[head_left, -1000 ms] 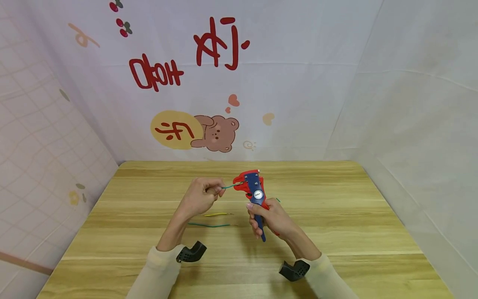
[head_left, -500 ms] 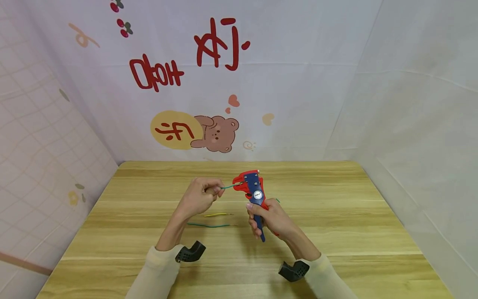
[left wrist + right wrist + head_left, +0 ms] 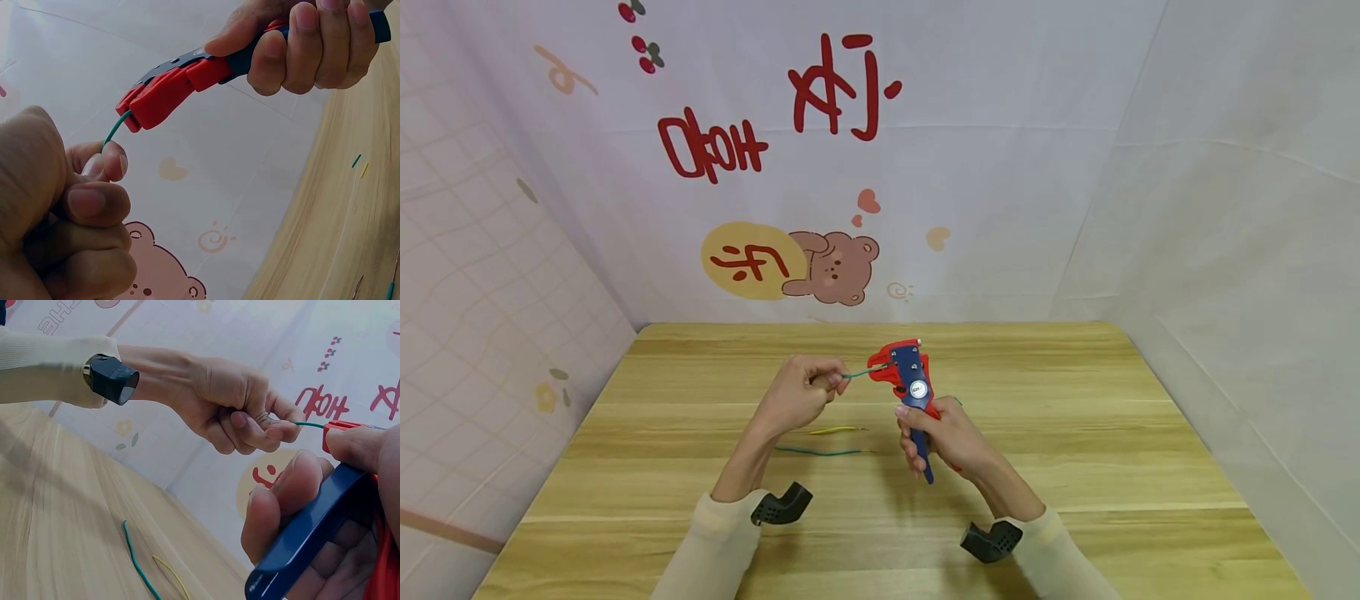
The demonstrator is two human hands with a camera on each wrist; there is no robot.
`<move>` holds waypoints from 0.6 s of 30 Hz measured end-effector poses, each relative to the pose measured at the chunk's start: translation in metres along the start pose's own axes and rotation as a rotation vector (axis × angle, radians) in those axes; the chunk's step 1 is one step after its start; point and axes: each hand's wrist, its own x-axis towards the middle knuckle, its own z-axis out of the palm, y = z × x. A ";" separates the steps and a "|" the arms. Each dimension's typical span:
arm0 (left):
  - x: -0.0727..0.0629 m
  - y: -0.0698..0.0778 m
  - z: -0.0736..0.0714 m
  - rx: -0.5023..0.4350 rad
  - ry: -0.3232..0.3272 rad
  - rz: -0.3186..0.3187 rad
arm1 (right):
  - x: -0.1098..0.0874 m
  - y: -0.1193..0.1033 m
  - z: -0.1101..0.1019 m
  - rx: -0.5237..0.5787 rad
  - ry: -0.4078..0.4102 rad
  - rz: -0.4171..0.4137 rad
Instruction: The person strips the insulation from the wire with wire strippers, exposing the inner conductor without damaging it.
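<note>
In the head view my left hand (image 3: pixel 799 393) pinches a green wire (image 3: pixel 859 373) between thumb and index finger, the other fingers curled. My right hand (image 3: pixel 951 437) grips the handles of a red-and-blue wire stripper (image 3: pixel 912 364). The wire's far end lies inside the stripper's red jaws, where its tip is hidden. Seen from the left wrist, the green wire (image 3: pixel 114 129) bends slightly on its way into the stripper (image 3: pixel 165 94). The right wrist view shows right-hand fingers around the blue handle (image 3: pixel 312 528).
On the wooden table (image 3: pixel 1075 467) lie another green wire (image 3: pixel 823 453) and a yellow wire (image 3: pixel 832 431), both with bare ends. Short green (image 3: pixel 356 160) and yellow (image 3: pixel 364 170) scraps lie on the wood in the left wrist view. White cloth walls (image 3: pixel 1000 208) surround the table.
</note>
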 end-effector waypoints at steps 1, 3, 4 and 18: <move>0.000 0.000 0.000 0.000 0.000 -0.003 | 0.000 0.000 0.000 0.001 -0.003 -0.003; 0.000 0.000 0.000 -0.001 -0.002 -0.010 | -0.001 0.000 -0.001 0.003 -0.007 -0.004; 0.001 0.000 0.000 0.000 -0.004 -0.014 | -0.001 0.000 -0.001 0.004 -0.009 -0.007; 0.001 -0.002 -0.008 -0.057 -0.063 -0.058 | -0.002 -0.008 -0.002 -0.016 -0.024 0.020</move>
